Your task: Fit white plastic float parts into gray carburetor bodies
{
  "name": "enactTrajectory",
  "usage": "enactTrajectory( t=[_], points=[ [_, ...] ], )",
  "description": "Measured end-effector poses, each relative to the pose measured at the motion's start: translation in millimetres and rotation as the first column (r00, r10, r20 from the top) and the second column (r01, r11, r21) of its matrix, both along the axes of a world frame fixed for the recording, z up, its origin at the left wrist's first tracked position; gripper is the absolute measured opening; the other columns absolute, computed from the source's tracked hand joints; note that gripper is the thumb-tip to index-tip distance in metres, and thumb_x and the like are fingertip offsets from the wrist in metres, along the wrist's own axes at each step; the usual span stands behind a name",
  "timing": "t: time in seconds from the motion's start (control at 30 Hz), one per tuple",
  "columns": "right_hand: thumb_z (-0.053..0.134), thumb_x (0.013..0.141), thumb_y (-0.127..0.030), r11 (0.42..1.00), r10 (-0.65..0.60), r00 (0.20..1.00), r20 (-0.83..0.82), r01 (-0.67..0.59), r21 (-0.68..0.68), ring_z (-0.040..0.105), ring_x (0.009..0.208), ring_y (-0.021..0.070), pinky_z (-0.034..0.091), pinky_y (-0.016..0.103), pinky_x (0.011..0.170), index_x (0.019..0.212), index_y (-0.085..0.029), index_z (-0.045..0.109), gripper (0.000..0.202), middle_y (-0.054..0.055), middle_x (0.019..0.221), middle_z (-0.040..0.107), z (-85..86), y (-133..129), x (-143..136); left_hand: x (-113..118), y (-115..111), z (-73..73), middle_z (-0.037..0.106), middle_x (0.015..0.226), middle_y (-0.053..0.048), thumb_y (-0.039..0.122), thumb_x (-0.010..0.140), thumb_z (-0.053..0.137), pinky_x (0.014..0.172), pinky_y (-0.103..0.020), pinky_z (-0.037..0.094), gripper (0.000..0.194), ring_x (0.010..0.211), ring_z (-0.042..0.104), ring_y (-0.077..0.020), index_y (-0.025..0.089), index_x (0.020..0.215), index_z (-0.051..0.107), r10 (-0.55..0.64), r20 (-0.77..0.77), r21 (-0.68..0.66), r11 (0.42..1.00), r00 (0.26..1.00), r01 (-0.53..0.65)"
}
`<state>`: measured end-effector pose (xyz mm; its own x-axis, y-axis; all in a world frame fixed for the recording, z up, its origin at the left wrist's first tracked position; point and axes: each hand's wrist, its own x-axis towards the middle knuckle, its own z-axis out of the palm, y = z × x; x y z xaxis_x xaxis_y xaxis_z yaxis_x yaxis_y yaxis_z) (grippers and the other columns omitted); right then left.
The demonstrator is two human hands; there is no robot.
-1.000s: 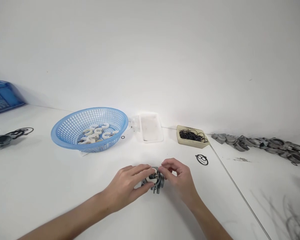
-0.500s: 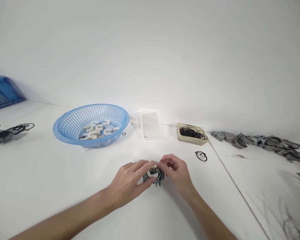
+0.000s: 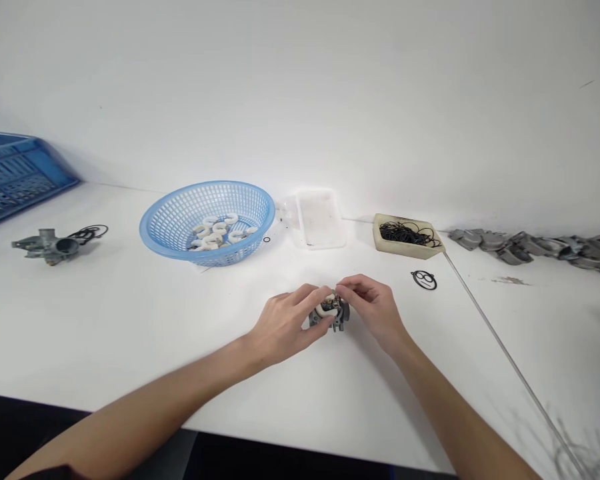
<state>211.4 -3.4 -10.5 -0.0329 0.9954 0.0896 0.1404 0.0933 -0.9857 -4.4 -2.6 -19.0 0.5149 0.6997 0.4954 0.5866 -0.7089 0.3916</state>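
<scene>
A grey metal carburetor [image 3: 340,323] stands on the white table between my two hands, its opened side facing up. Inside it sits a white C-shaped float [image 3: 324,311] with small brass-coloured parts beside it. My left hand [image 3: 287,321] is closed around the carburetor's left side, the thumb in front and the fingers over the back. The thumb and forefinger of my right hand [image 3: 375,310] are pinched together at the float's upper right edge. Whatever is between those fingertips is too small to make out.
A blue basket [image 3: 153,233] holds several white floats. Behind are a white tray [image 3: 325,244] and a cream tray [image 3: 405,251] of black rings. A gasket [image 3: 424,280] lies at right, grey bowl-shaped parts [image 3: 513,250] beyond. Another carburetor [image 3: 47,245] and a blue crate [image 3: 27,173] are left.
My view has shifted, so the table's front edge and the whole left carburetor now show. Both hands keep their places on the carburetor, with only slight finger movement.
</scene>
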Motion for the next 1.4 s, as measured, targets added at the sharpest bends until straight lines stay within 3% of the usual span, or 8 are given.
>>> enactTrajectory(
  t=[0.23, 0.37, 0.67, 0.83, 1.0, 1.4],
  points=[
    [0.064, 0.09, -0.039, 0.999, 0.046, 0.996, 0.077, -0.047, 0.01, 0.059, 0.086, 0.0178, 0.049, 0.03, 0.078, 0.097, -0.02, 0.077, 0.024, 0.006, 0.102, 0.067, 1.3, 2, 3, 0, 1, 2.0, 0.074, 0.115, -0.002, 0.034, 0.104, 0.055, 0.064, -0.026, 0.056, 0.028, 0.07, 0.071, -0.0132, 0.027, 0.131, 0.055, -0.027, 0.006, -0.012, 1.0, 1.0, 0.027],
    [0.065, 0.085, -0.036, 0.996, 0.084, 0.993, 0.085, -0.085, 0.017, 0.057, 0.083, 0.0175, 0.049, 0.03, 0.073, 0.096, -0.02, 0.078, 0.023, 0.007, 0.103, 0.065, -3.8, 7, 6, 2, 2, 2.6, 0.074, 0.109, -0.002, 0.033, 0.103, 0.055, 0.062, -0.025, 0.055, 0.027, 0.069, 0.07, -0.0136, 0.027, 0.129, 0.055, -0.018, 0.033, -0.02, 1.0, 0.999, 0.019],
    [0.067, 0.09, -0.039, 0.986, 0.162, 0.984, 0.074, -0.164, 0.024, 0.06, 0.091, 0.0201, 0.048, 0.031, 0.077, 0.095, -0.018, 0.077, 0.024, 0.008, 0.104, 0.063, -8.5, 12, 11, 4, 10, 0.4, 0.068, 0.097, 0.0, 0.035, 0.099, 0.059, 0.066, -0.026, 0.055, 0.026, 0.07, 0.068, -0.0141, 0.025, 0.123, 0.058, -0.008, 0.071, -0.113, 0.994, 0.997, 0.016],
    [0.064, 0.085, -0.029, 0.988, 0.151, 0.986, 0.066, -0.152, 0.013, 0.055, 0.084, 0.0172, 0.047, 0.03, 0.077, 0.102, -0.019, 0.073, 0.022, 0.005, 0.098, 0.064, -5.7, 7, 12, 3, 9, 2.8, 0.068, 0.099, -0.001, 0.032, 0.095, 0.061, 0.069, -0.026, 0.054, 0.032, 0.075, 0.068, -0.0153, 0.026, 0.127, 0.059, -0.027, 0.075, -0.146, 0.989, 0.997, 0.038],
    [0.06, 0.079, -0.023, 0.981, 0.181, 0.982, 0.056, -0.184, 0.065, 0.053, 0.083, 0.017, 0.046, 0.029, 0.076, 0.103, -0.018, 0.07, 0.027, 0.005, 0.101, 0.066, -2.4, 3, 14, 2, 7, 4.3, 0.068, 0.097, 0.0, 0.029, 0.093, 0.062, 0.07, -0.026, 0.055, 0.033, 0.075, 0.068, -0.0152, 0.026, 0.126, 0.059, -0.042, 0.067, -0.132, 0.99, 0.997, 0.05],
    [0.053, 0.08, -0.015, 0.959, 0.248, 0.957, 0.147, -0.265, 0.102, 0.055, 0.09, 0.0177, 0.048, 0.031, 0.086, 0.11, -0.021, 0.072, 0.036, 0.005, 0.108, 0.069, 1.4, -2, 24, 1, 10, -7.9, 0.068, 0.094, 0.002, 0.027, 0.097, 0.059, 0.063, -0.028, 0.05, 0.029, 0.068, 0.066, -0.0163, 0.03, 0.126, 0.054, -0.075, 0.097, -0.048, 0.996, 0.992, 0.08]
  ],
)
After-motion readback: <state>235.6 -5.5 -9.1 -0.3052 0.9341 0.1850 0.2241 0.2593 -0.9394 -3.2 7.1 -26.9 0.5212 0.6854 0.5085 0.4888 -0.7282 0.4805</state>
